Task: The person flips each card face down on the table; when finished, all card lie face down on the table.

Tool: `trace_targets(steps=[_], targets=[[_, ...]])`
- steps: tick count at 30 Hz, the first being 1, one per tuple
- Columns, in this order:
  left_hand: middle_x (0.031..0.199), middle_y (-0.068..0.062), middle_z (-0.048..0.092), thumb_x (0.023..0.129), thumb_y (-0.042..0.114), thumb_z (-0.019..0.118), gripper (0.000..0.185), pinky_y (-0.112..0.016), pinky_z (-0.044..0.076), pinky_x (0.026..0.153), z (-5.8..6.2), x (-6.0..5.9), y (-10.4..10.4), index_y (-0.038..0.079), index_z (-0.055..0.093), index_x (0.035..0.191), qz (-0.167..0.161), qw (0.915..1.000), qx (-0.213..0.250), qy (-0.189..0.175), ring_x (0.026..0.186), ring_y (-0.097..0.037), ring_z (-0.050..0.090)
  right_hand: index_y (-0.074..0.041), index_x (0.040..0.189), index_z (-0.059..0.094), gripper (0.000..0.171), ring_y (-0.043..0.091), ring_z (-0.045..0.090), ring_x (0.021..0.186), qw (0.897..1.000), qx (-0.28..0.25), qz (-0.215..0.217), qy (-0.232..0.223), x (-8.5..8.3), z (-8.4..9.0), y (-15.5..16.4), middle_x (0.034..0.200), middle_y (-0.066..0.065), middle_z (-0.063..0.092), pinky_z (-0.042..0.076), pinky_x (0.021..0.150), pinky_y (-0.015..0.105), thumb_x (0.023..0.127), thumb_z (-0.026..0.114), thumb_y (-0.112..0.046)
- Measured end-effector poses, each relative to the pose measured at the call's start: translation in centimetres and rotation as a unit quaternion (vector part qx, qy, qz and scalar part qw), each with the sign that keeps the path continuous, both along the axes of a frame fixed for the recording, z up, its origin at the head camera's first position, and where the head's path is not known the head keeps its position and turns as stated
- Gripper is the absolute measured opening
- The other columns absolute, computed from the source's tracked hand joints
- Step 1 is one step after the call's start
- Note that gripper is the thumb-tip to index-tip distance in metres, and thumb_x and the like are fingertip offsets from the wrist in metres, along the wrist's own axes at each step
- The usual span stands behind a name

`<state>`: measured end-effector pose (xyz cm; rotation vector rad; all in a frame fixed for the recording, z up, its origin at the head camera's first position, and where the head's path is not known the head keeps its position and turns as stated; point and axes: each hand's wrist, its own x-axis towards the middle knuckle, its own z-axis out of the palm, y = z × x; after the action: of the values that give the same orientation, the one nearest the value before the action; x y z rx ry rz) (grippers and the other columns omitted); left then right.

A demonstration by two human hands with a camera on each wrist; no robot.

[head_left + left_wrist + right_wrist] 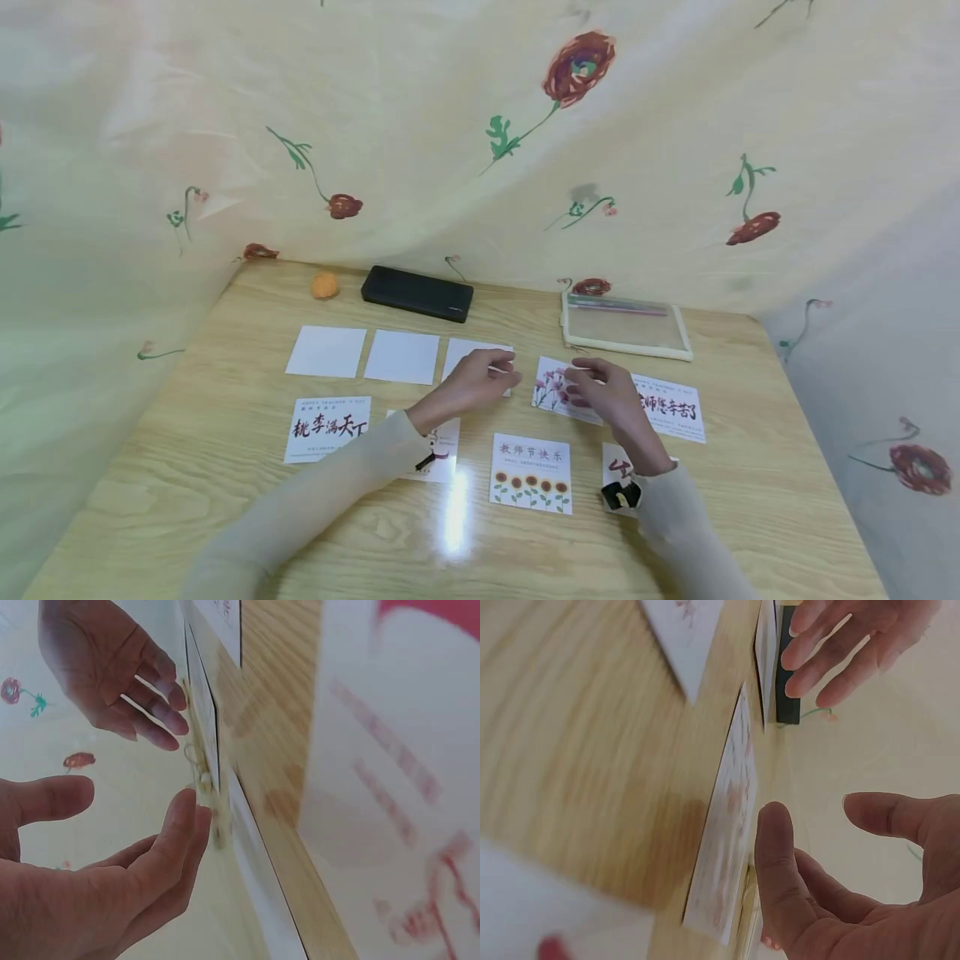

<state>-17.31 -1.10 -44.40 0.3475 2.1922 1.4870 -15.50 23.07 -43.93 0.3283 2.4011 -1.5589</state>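
A wooden table (225, 467) holds rows of square cards, backed by flowered cloth (480, 125). At the far edge lie a black case (417, 293), a clear pouch (626, 327) and an orange ball (325, 286). The left hand (472, 385) hovers over a blank card (467, 354), the right hand (609, 397) over a flower card (551, 387). Both hands' fingers are loose and grasp nothing. The cards look thin, light and bendable; lifting one by an edge or corner seems best.

glossy wood-grain table (225, 467), matt paper cards (531, 472), thin floral cloth backdrop (450, 125), clear plastic pouch (626, 325)
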Motion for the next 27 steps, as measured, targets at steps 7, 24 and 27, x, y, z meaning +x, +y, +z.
trace_targets(steps=[7,24,27], targets=[[0.154,-0.018,0.053,0.107,0.031,0.058,0.058,-0.047,0.053,0.111,-0.2,0.1,2.1,0.003,0.045,0.156,-0.023,0.9995,0.005,-0.020,0.141,-0.035,0.056,0.002,0.151,0.049,0.055,0.031,0.071,0.115,1.000,0.027,-0.011,-0.006,0.8,0.0,1.5,0.139,0.026,0.058,0.064,0.088,0.030,0.106,0.059,-0.028],[0.156,-0.020,0.052,0.106,0.030,0.056,0.059,-0.050,0.052,0.111,-0.5,1.3,4.1,0.005,0.044,0.157,-0.003,0.9997,-0.008,-0.024,0.138,-0.035,0.057,0.006,0.154,0.043,0.063,0.018,0.074,0.109,0.999,0.035,-0.030,-0.025,2.8,-0.2,4.8,0.143,0.027,0.056,0.063,0.086,0.025,0.107,0.058,-0.034],[0.154,-0.020,0.054,0.105,0.029,0.058,0.058,-0.050,0.052,0.111,-0.6,1.4,4.5,0.005,0.045,0.156,0.002,0.9997,-0.006,-0.025,0.138,-0.036,0.058,0.006,0.154,0.041,0.064,0.016,0.074,0.109,0.999,0.033,-0.032,-0.030,3.1,-0.2,5.1,0.143,0.027,0.055,0.062,0.086,0.023,0.107,0.059,-0.033]])
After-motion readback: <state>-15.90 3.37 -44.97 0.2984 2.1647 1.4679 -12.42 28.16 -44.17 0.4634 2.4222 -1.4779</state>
